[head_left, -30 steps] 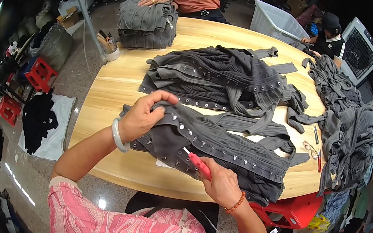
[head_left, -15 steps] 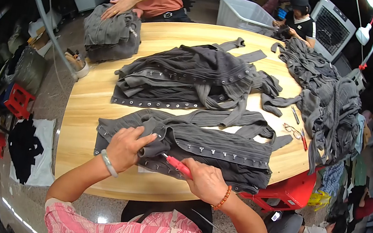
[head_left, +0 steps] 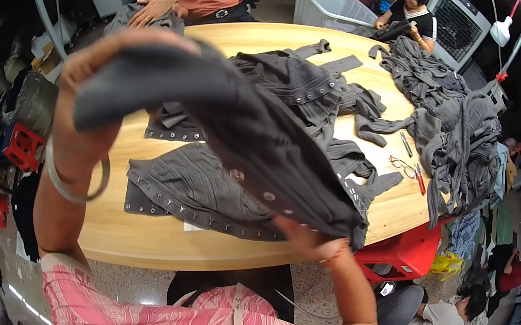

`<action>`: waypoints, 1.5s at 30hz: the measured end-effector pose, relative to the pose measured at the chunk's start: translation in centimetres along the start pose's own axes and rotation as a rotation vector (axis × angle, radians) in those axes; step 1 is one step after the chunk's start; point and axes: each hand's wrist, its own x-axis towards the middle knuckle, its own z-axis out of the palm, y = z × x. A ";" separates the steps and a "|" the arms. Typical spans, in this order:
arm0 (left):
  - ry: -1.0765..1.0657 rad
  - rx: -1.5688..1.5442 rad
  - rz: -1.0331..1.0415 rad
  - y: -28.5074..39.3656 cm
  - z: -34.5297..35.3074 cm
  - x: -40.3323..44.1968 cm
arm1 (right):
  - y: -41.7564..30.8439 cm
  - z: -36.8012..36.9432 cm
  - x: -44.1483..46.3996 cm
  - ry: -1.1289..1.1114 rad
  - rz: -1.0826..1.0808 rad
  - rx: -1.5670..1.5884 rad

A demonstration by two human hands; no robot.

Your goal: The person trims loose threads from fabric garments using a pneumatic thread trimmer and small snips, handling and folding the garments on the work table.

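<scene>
My left hand [head_left: 92, 68] is raised close to the camera, its fingers closed over a dark grey garment flap [head_left: 259, 123]. The flap stretches slantwise down to the right, with metal eyelets along its lower edge, and its near end is blurred. Against the flap's lower right part is my right hand [head_left: 313, 240], its fingers partly hidden and smeared. No tool shows in it. Below lies a ribbed grey panel [head_left: 204, 188] with metal hooks along its front edge; whether it joins the lifted flap cannot be made out.
Another grey garment [head_left: 298, 79] lies behind, partly covered. A large heap of grey garments [head_left: 463, 123] fills the table's right side, near glasses [head_left: 403, 165] and a red-handled tool [head_left: 420, 180]. A red stool [head_left: 403, 253] stands at right. Two people work across the table.
My left hand has risen toward the camera and left, pulling the garment flap up. My right hand has shifted right; the red-handled tool it held is out of sight. The view has tilted slightly.
</scene>
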 end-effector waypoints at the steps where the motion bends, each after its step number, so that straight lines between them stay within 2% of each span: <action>1: -0.013 0.009 0.091 -0.5 -0.7 0.6 | 3.1 0.2 -1.5 0.014 0.049 -0.003; 3: -0.006 0.096 0.040 -1.4 -2.7 1.3 | 4.9 -4.4 -1.7 0.125 0.216 -0.155; 6: 0.009 0.075 -0.014 -5.3 -4.8 1.9 | 9.2 -8.9 -2.7 -0.077 0.495 -0.148; 7: 0.019 0.050 -0.052 -6.8 -5.4 2.3 | 10.4 -10.3 -2.0 -0.057 0.448 -0.296; 9: 0.077 -0.011 -0.068 -9.3 -6.3 3.2 | 14.6 -13.7 -0.7 -0.073 0.340 -0.349; 10: 0.131 -0.068 -0.088 -10.6 -6.9 3.9 | 17.0 -15.2 1.3 0.031 0.069 -0.387; 12: 0.148 -0.111 -0.093 -13.8 -8.9 5.4 | 18.3 -17.6 5.3 0.018 0.309 -0.419; 13: 0.193 -0.088 -0.100 -15.7 -9.9 6.0 | 21.0 -18.5 6.9 0.027 0.194 -0.519; 14: 0.238 -0.064 -0.109 -17.8 -10.9 6.6 | 22.5 -18.9 9.2 0.026 0.079 -0.573; 15: 0.337 -0.020 -0.176 -19.9 -11.7 7.0 | 25.2 -18.0 11.0 0.060 0.151 -0.500; 16: 0.338 -0.027 -0.175 -21.7 -12.5 7.1 | 25.9 -17.0 12.4 0.012 0.272 -0.461; 18: 0.538 0.129 -0.329 -25.4 -14.4 7.2 | 25.5 -15.1 15.8 -0.158 0.561 -0.432; 19: 0.565 0.217 -0.423 -27.7 -15.8 6.8 | 27.0 -13.7 16.1 -0.265 0.823 -0.264; 20: 0.592 0.306 -0.519 -30.4 -17.4 5.9 | 28.1 -12.7 15.3 -0.264 0.817 -0.352; 21: 0.532 0.407 -0.577 -33.5 -19.4 4.3 | 29.1 -11.7 14.6 -0.263 0.812 -0.439; 22: 0.471 0.510 -0.639 -36.1 -20.5 2.6 | 28.6 -10.6 14.2 -0.248 0.673 -0.484; 24: 0.579 0.380 -0.699 -38.7 -20.0 -0.7 | 30.8 -9.6 12.1 -0.242 0.765 -0.441; 25: 0.588 0.330 -0.760 -38.5 -19.2 -1.6 | 30.8 -9.9 11.1 -0.192 0.918 -0.290; 26: 0.583 0.340 -0.792 -38.7 -19.5 -2.3 | 27.7 -11.2 11.8 -0.130 1.151 -0.086; 27: 0.493 0.400 -0.811 -39.3 -20.1 -2.9 | 30.0 -11.6 9.7 -0.091 1.193 -0.046; 28: 0.400 0.456 -0.842 -39.6 -20.4 -4.7 | 33.0 -12.8 6.9 -0.166 1.019 -0.257; 30: 0.485 0.589 -0.463 -38.1 -18.4 -6.9 | 28.1 -14.9 6.1 -0.060 1.267 -0.097; 32: 0.388 0.759 -0.445 -30.8 -14.5 -7.8 | 27.8 -16.3 2.5 -0.077 1.150 -0.161; 34: 0.214 0.795 -0.414 -25.2 -11.2 -10.2 | 26.6 -17.1 -0.3 -0.164 1.173 0.028; 36: -0.068 0.866 -0.293 -21.8 -9.3 -13.6 | 24.0 -16.8 -2.6 -0.067 1.151 0.228; 37: -0.261 0.870 -0.322 -20.7 -8.9 -15.3 | 23.1 -16.3 -3.8 -0.043 1.111 0.263; 38: -0.363 0.911 -0.395 -19.6 -8.3 -17.0 | 22.2 -16.0 -4.7 -0.016 1.071 0.294; 39: -0.382 0.994 -0.385 -19.1 -7.8 -18.6 | 19.7 -15.3 -4.3 -0.007 1.092 0.278; 41: -0.387 1.089 -0.363 -18.9 -7.4 -21.4 | 14.9 -12.8 -4.6 0.023 0.935 0.320; 42: -0.337 1.060 -0.431 -19.1 -7.5 -22.5 | 13.3 -10.4 -6.2 0.101 0.883 0.429; 44: -0.292 1.079 -0.472 -18.9 -7.4 -23.5 | 8.6 -7.5 -6.9 -0.263 0.850 0.054; 45: -0.294 1.093 -0.451 -18.4 -7.2 -23.7 | 4.3 -6.5 -5.2 -0.182 0.660 0.210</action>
